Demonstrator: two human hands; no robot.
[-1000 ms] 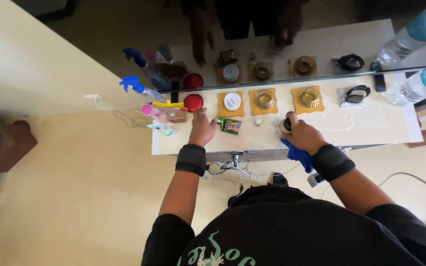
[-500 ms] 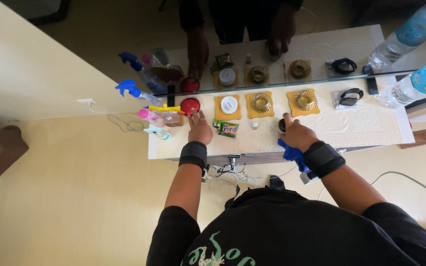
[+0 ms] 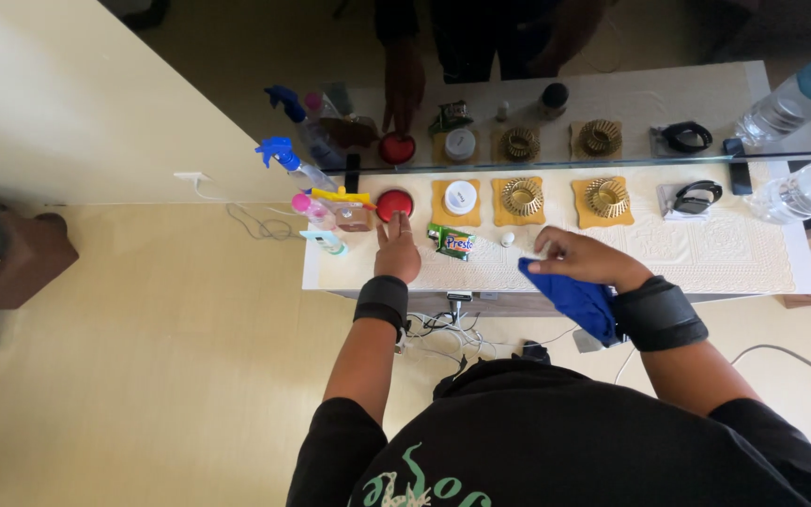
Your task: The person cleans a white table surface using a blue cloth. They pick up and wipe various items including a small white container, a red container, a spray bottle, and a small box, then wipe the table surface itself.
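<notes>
white embossed-mat bench (image 3: 706, 253) against a wall mirror, cream floor | left hand (image 3: 396, 249) flat, fingers (image 3: 389, 225) spread narrow, tips touching round red lid (image 3: 393, 204) | right hand (image 3: 582, 258) fingers pinched on crumpled blue cloth (image 3: 574, 299), hanging off bench edge below them

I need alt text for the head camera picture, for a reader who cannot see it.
Seen from above, a person's left hand touches a red round container on a white shelf below a mirror, while the right hand holds a blue cloth. Gold ornaments, bottles and a white jar stand along the shelf.
</notes>
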